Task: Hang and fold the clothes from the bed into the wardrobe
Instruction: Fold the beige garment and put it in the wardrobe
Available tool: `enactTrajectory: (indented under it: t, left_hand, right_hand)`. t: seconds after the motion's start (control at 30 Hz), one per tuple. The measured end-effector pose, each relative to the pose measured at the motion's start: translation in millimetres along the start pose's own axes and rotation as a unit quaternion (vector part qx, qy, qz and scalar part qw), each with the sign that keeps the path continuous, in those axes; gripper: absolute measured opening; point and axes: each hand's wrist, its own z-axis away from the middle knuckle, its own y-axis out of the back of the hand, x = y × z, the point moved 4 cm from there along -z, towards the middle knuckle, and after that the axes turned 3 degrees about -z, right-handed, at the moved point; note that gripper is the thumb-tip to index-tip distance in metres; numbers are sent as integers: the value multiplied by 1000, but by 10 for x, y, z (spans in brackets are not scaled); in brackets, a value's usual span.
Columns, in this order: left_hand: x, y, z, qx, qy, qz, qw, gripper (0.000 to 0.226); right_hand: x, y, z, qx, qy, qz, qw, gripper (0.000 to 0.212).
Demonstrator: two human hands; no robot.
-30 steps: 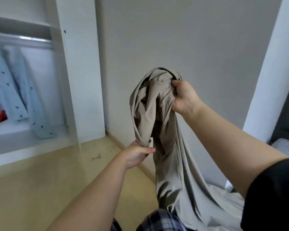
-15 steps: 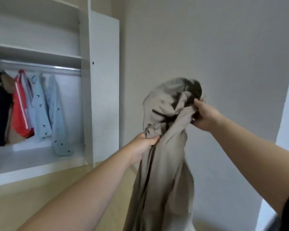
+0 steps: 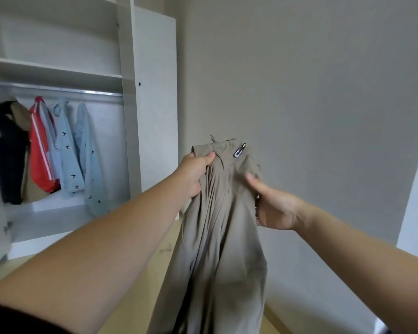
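Held up in the air in front of the chest, between wardrobe and wall: a beige garment, long axis hanging straight down from the two hands, lower end dropping out of view at the bottom edge; bunched and creased along its length, a small zip pull showing at the top. Left hand at the upper edge, fingers curled tight round a gathered handful of the cloth, carrying what looks like most of the weight; right hand lower and on the far side of the cloth, thumb pressed on the front face, the remaining fingers hidden behind the fabric, so apparently pinching it, though the hidden part cannot be confirmed. Open wardrobe off to the left, well apart from the garment, nearer the left arm; under its shelf a rail already bearing a dark garment, a red jacket and a pale blue shirt. Judged as the sorting-out stage: garment not yet spread, nor on a hanger; no hanger in sight. Likely next need: finding the top edge and drawing the hands apart sideways, across the hanging axis, to open the cloth.
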Motion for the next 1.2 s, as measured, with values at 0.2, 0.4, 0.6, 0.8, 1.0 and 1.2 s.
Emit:
enactTrajectory:
  t: [0.2, 0.4, 0.6, 0.8, 1.0, 1.2]
  left_hand:
    - [248, 258, 37, -85, -8, -47, 995, 14]
    - [591, 301, -28, -86, -67, 62, 992, 19]
    - [185, 319, 23, -44, 17, -75, 996, 23]
    - [180, 375, -29, -15, -42, -51, 998, 36]
    - [247, 424, -140, 75, -58, -108, 990, 28]
    - [126, 426, -203, 92, 54, -31, 994, 40]
  right_hand:
    - [-473, 260, -10, 234, 164, -39, 957, 22]
    - [-1119, 120, 131, 140, 284, -85, 945, 20]
    - [-599, 88, 32, 60, 69, 7, 996, 32]
    - [-836, 234, 129, 56, 159, -103, 980, 40]
    - [-961, 270, 143, 133, 208, -48, 968, 42]
    - [-959, 327, 62, 179, 199, -98, 959, 33]
